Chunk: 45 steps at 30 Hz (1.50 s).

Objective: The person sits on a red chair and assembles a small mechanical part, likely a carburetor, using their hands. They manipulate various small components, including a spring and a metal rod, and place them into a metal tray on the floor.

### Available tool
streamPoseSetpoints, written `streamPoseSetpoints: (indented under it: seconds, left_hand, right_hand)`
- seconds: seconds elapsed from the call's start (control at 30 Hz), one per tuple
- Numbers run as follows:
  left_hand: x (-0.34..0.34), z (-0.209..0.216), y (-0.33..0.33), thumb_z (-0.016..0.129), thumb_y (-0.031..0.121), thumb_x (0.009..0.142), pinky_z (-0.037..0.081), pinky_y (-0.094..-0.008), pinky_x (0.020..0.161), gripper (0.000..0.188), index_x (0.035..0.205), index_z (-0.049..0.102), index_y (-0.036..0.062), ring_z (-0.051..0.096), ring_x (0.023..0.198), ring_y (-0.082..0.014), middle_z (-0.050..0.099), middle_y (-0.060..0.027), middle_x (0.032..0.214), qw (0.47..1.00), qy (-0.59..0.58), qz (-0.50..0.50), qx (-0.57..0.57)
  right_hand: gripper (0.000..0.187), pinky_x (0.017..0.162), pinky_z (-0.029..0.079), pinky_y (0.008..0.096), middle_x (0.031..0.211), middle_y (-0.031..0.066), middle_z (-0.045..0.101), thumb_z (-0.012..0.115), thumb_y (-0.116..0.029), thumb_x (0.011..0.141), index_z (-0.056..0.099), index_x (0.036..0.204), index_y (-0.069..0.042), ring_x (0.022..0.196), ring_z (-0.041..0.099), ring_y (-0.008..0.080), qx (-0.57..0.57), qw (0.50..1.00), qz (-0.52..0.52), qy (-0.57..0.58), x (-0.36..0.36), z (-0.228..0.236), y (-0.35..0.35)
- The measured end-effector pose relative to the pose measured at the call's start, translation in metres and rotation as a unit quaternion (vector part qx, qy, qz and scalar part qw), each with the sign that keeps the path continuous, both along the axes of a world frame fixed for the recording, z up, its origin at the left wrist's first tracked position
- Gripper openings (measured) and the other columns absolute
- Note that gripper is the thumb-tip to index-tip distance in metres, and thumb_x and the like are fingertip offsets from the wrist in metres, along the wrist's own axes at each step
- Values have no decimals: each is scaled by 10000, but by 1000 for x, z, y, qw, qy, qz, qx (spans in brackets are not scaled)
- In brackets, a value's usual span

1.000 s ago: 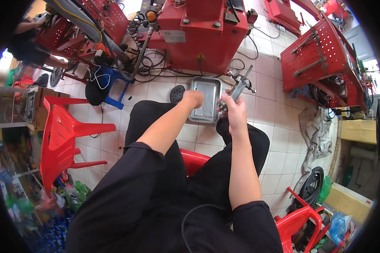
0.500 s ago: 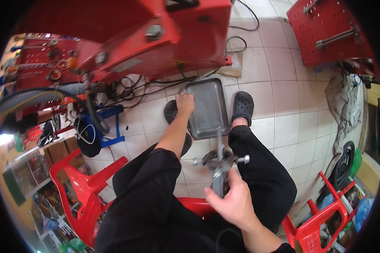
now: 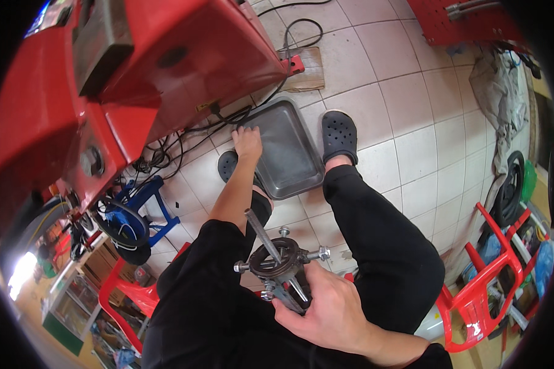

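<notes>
The grey tray [image 3: 283,147] lies on the tiled floor [image 3: 412,154]. The metal tool [image 3: 282,272] is held up on the person's side of the tray, apart from it. The right hand [image 3: 332,307] is closed around the tool's lower body, thumb on one side. The left hand [image 3: 248,142] lies over the tray's left rim with fingers bent; I cannot tell whether it grips.

The tool's long axis slants: its gripped end is nearest the person, and its threaded rod [image 3: 260,230] points up and away, leaning toward the left of the tray's near end. The rod passes through a dark ring [image 3: 256,261], with bolts [image 3: 317,253] sticking out around it.

A red machine [image 3: 221,67] stands left of and beyond the tray. Its small yellow label [image 3: 206,106] is too small to read.
</notes>
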State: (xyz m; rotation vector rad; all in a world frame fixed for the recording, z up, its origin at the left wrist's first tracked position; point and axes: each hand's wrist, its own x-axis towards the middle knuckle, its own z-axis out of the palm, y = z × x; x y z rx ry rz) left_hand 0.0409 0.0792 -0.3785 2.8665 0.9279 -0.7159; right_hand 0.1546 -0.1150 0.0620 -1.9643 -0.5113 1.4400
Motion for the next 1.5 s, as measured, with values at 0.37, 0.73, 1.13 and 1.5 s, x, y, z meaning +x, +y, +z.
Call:
streamPoseSetpoints:
  seconds: [0.37, 0.73, 1.13, 1.5]
  left_hand:
    - [3, 22, 1, 717, 229, 712, 392, -420, 892, 221, 889, 659, 110, 611, 987, -257, 689, -82, 920, 992, -32, -1, -125]
    - [48, 141, -3, 665, 200, 713, 533, -347, 778, 274, 912, 724, 20, 689, 833, -266, 714, -153, 878, 900, -210, 179, -336]
    - [-95, 428, -63, 556, 49, 918, 548, -284, 748, 268, 1168, 625, -16, 648, 820, -144, 665, -70, 910, 495, -508, 349, -612]
    - [-215, 568, -209, 599, 89, 941, 547, -302, 781, 231, 1168, 604, 42, 660, 976, -176, 670, -99, 1095, 229, -680, 277, -639]
  right_hand:
    - [412, 559, 493, 410, 690, 171, 606, 760, -260, 703, 512, 865, 26, 600, 624, 350, 10, 1000, 7, 8, -4, -4, -5]
    - [618, 628, 514, 391, 749, 206, 637, 735, -271, 726, 514, 1176, 90, 683, 665, 363, 60, 998, -26, 2, -42, 12, -35]
    - [595, 798, 505, 368, 944, 231, 674, 717, -299, 745, 542, 1164, 85, 882, 675, 305, 214, 972, -13, -92, -110, 29, -70]
    - [385, 713, 485, 273, 917, 73, 635, 684, -116, 752, 581, 1087, 44, 780, 585, 119, 304, 949, 84, 8, -202, 160, -167]
